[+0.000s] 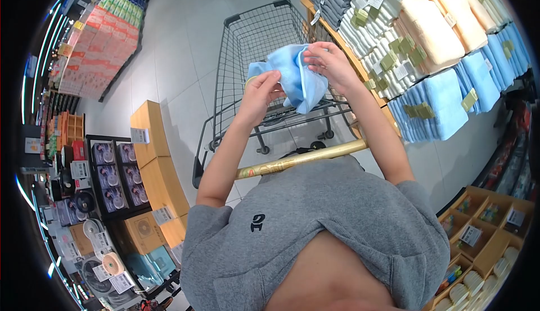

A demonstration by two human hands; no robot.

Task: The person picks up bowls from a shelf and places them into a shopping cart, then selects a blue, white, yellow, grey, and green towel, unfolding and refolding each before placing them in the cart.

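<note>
A light blue towel (298, 77) hangs crumpled between my two hands, above the near end of a dark wire shopping cart (239, 46). The fingers of my left hand (261, 94) pinch its left side, where a small pale green piece, perhaps a tag, partly shows. My right hand (332, 66) grips the upper right edge, and a lighter border runs down the cloth there. Just in front of my body lies the cart's yellowish handle (304, 159), which neither hand touches.
At right, a display holds stacked blue towels (430, 106), white towels (371, 46) and cream towels (433, 30). Wooden shelving with boxed fans (143, 232) stands at left. Farther back is a pile of pink packs (101, 46). A compartmented wooden rack (484, 232) is at lower right.
</note>
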